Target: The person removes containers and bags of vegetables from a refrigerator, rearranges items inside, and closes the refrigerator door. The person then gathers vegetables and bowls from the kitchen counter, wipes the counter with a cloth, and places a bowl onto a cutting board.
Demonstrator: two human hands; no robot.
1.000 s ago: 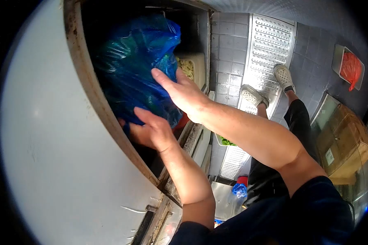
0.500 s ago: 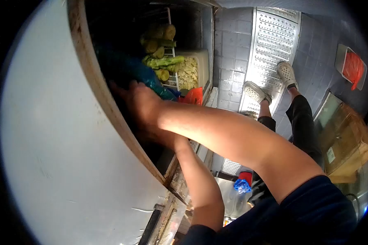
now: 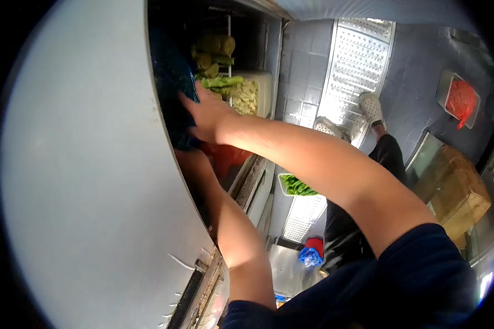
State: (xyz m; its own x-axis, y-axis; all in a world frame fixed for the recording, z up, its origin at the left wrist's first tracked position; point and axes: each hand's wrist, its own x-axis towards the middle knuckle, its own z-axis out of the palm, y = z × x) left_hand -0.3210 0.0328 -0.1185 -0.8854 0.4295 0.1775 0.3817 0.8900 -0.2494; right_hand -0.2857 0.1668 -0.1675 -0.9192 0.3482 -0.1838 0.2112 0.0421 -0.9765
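Inside a dark cabinet, a dark blue-green plastic bag (image 3: 173, 77) lies bunched along the edge of a white door. My right hand (image 3: 209, 112) reaches in against the bag's near side, its fingers spread apart. Lower down, my left hand (image 3: 189, 160) is by the bag's lower end; its fingers are hidden in shadow and behind the door edge. A red plastic bag (image 3: 225, 158) lies just below my right wrist. Beyond my right hand are thick green stalks (image 3: 222, 82) on a white wire rack and a pale tub (image 3: 265, 93) of chopped pale pieces.
The white door (image 3: 88, 164) fills the left side. A metal floor grating (image 3: 354, 66) crosses grey tiles, with a person's light clogs (image 3: 372, 107) on it. Right are a cardboard box (image 3: 461, 189) and a tray holding a red bag (image 3: 461, 101). Green vegetables (image 3: 299, 185) sit below my right forearm.
My hands have moved apart. The right one has shifted up and right along the blue-green bag, its fingers now spread. More of the red bag shows, and the green vegetables have come into view.
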